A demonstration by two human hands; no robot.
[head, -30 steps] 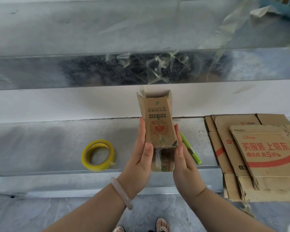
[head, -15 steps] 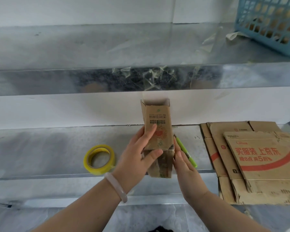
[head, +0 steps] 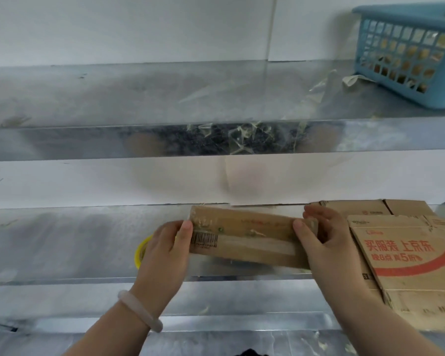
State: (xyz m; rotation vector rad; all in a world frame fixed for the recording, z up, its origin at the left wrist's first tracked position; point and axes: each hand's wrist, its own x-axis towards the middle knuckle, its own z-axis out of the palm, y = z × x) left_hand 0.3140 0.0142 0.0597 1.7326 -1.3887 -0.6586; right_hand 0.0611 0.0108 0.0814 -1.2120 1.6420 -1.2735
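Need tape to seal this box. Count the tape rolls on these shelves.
1: a yellow tape roll on the lower shelf, mostly hidden behind the left hand gripping the small cardboard box. More could be hidden in the blue basket.

wall (head: 139, 27): white; upper shelf (head: 113, 93): shiny metal; lower shelf (head: 62, 240): metal; floor (head: 216, 343): grey, marbled

My 2 forearms are bare to the near edge of the view. 1 smooth, rounded, milky-white bangle (head: 139, 310) circles my left wrist, just behind my left hand (head: 165, 255).
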